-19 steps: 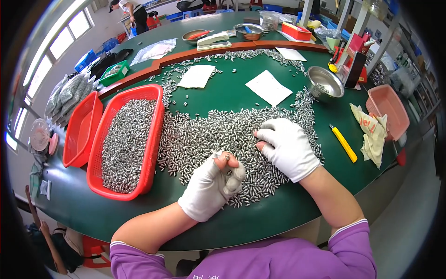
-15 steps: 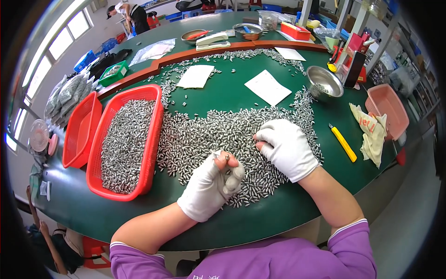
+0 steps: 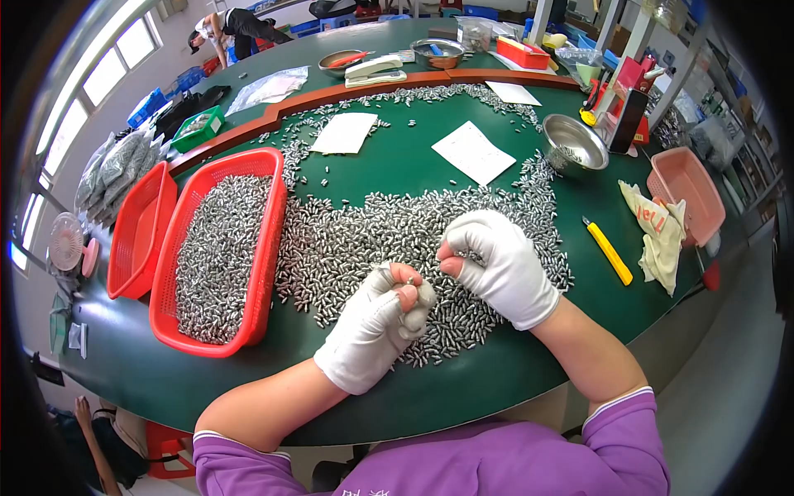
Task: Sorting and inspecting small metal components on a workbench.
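Note:
Both my hands wear white gloves with bare thumb and fingertips. My left hand [image 3: 372, 331] is closed over the near part of a spread pile of small silvery metal pieces [image 3: 356, 240]. One such metal piece [image 3: 411, 281] pokes out between its thumb and forefinger. My right hand [image 3: 500, 269] hovers over the pile just to the right, thumb and forefinger pinched together close to the left fingertips. Whatever those right fingertips may hold is too small to make out. Left of the pile stands a red plastic basket [image 3: 269, 264], filled with the same pieces.
A second red basket [image 3: 136, 240] adjoins the filled one. Papers [image 3: 474, 154] lie beyond the pile. On the right are a steel bowl [image 3: 576, 136], a yellow utility knife [image 3: 608, 252], a cloth [image 3: 657, 231] and a pink basket [image 3: 686, 190]. A brown wooden ledge [image 3: 331, 95] borders the far side.
My right hand has moved slightly left, its fingertips nearer my left hand. The left fingers have shifted slightly around the metal piece. A person in the far background has bent lower.

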`<action>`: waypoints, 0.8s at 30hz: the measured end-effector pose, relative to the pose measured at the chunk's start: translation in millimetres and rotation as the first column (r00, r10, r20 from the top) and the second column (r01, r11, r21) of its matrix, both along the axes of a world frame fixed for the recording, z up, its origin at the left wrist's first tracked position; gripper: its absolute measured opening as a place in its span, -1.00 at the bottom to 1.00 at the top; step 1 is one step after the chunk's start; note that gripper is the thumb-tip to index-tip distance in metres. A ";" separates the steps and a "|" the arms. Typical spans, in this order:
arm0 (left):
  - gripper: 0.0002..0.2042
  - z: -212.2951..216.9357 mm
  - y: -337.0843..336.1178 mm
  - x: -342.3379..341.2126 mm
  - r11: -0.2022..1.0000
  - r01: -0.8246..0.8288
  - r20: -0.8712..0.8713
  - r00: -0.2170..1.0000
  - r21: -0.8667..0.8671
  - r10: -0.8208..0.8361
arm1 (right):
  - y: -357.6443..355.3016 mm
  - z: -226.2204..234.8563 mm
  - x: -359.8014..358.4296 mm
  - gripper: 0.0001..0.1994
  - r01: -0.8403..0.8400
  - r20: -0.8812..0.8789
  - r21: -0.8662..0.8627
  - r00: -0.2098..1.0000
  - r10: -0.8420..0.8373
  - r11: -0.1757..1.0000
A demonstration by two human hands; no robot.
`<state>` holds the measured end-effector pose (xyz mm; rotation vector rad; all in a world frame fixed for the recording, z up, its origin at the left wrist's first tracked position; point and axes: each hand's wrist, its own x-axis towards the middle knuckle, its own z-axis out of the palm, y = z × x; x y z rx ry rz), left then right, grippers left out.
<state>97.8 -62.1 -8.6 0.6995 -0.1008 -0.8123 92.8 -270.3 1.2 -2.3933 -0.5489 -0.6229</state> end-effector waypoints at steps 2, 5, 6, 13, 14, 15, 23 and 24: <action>-0.79 -0.2 1.3 0.1 1.000 0.005 0.016 1.000 0.022 -0.005 | 5.5 -1.7 -1.2 -0.81 -0.145 -0.150 0.403 0.963 0.222 0.904; -0.70 -1.9 4.3 2.5 0.993 0.114 0.040 0.993 0.018 -0.114 | 7.7 -4.2 -2.2 -0.84 -0.199 -0.156 0.471 0.940 0.304 0.859; -0.71 -2.1 4.8 2.7 0.991 0.128 0.024 0.991 0.031 -0.128 | 8.6 -4.8 -2.2 -0.87 -0.234 -0.143 0.485 0.929 0.341 0.843; -0.69 4.4 1.4 1.1 0.980 0.149 -0.024 0.989 0.128 -0.148 | 12.0 -6.7 -4.2 -0.85 -0.260 -0.153 0.516 0.909 0.387 0.816; -0.69 3.9 1.6 1.7 0.980 0.151 -0.025 0.988 0.127 -0.149 | 11.5 -6.8 -3.6 -0.85 -0.258 -0.154 0.516 0.910 0.385 0.817; -0.72 2.8 2.4 2.9 0.976 0.178 0.001 0.984 0.124 -0.179 | 10.7 -7.0 -2.1 -0.84 -0.305 -0.123 0.469 0.907 0.403 0.829; -0.74 3.9 1.0 -0.1 0.979 0.115 -0.011 0.993 0.169 -0.114 | 1.5 -8.9 4.8 -0.79 -0.017 -0.074 0.081 0.997 0.023 0.997; -0.74 2.4 1.3 0.2 0.981 0.105 -0.004 0.994 0.165 -0.105 | 0.8 -7.6 4.7 -0.80 0.034 -0.025 -0.016 0.999 -0.035 0.999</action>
